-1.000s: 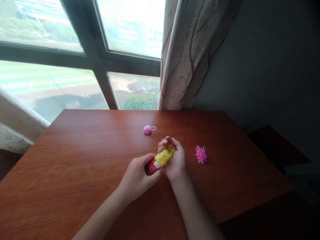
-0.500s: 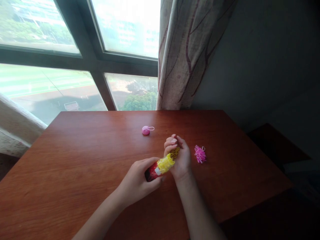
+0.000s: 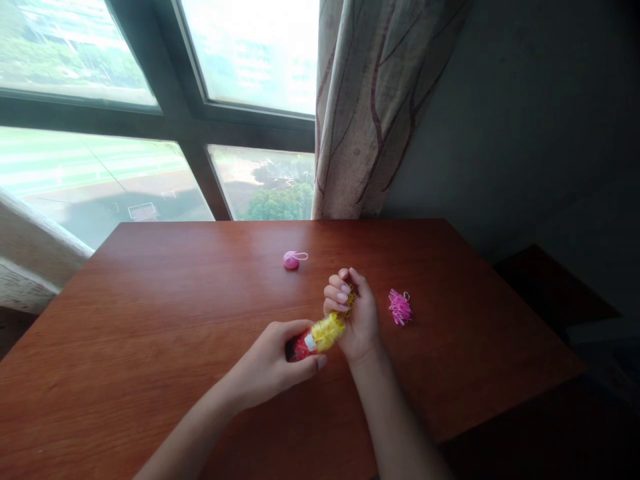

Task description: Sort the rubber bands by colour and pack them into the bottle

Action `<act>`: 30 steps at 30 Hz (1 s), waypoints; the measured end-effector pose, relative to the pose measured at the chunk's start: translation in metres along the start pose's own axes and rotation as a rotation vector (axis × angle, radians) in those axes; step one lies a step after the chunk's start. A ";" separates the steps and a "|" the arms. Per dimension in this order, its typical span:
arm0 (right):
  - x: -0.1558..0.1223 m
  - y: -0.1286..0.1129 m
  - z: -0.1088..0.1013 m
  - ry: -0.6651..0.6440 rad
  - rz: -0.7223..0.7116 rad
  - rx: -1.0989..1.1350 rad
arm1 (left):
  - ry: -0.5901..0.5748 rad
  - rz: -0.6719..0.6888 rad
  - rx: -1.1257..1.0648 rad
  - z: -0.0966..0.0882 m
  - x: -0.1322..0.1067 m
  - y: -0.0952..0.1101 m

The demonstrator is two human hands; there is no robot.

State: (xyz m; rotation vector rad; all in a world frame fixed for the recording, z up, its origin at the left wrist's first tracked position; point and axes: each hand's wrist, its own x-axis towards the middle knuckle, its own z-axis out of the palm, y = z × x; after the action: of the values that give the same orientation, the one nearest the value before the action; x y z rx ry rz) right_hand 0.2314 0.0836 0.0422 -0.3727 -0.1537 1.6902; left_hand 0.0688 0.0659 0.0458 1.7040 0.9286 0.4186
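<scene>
My left hand point(image 3: 273, 365) is wrapped round a small clear jar point(image 3: 310, 342) with dark, red and yellow layers inside and a white label on its side. The jar is tilted, its mouth end facing my right palm. Yellow rubber bands point(image 3: 351, 301) lie between the curled fingers and palm of my right hand point(image 3: 363, 317), close above the jar's mouth. Beyond the hands, a pink domed lid point(image 3: 291, 261) with a loop rests on the table. To the right of my right hand is a small heap of pink rubber bands point(image 3: 401, 307).
The brown wooden table point(image 3: 150, 320) stretches under both hands, its far edge against a window point(image 3: 187, 127). A patterned curtain point(image 3: 357, 133) hangs at the back, beside a dark wall point(image 3: 525, 120). Another curtain point(image 3: 35, 247) shows at the left.
The fingers of my right hand have curled further in over the yellow bands. My left hand and the jar have shifted slightly left. The lid and the pink heap have stayed put.
</scene>
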 end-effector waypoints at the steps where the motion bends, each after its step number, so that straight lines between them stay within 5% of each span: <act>1: 0.000 0.003 0.001 0.012 -0.027 -0.021 | 0.014 -0.001 0.001 0.000 0.000 0.000; 13: -0.002 0.020 0.002 0.069 -0.234 -0.194 | 0.090 0.010 0.015 0.001 0.002 -0.002; 30: -0.002 0.014 0.002 0.038 -0.097 -0.041 | 0.076 0.014 0.032 0.001 0.003 -0.002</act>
State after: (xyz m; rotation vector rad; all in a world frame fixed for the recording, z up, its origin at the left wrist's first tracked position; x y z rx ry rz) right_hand 0.2184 0.0796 0.0398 -0.4213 -0.1753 1.5849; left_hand 0.0706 0.0681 0.0430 1.7346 0.9832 0.4832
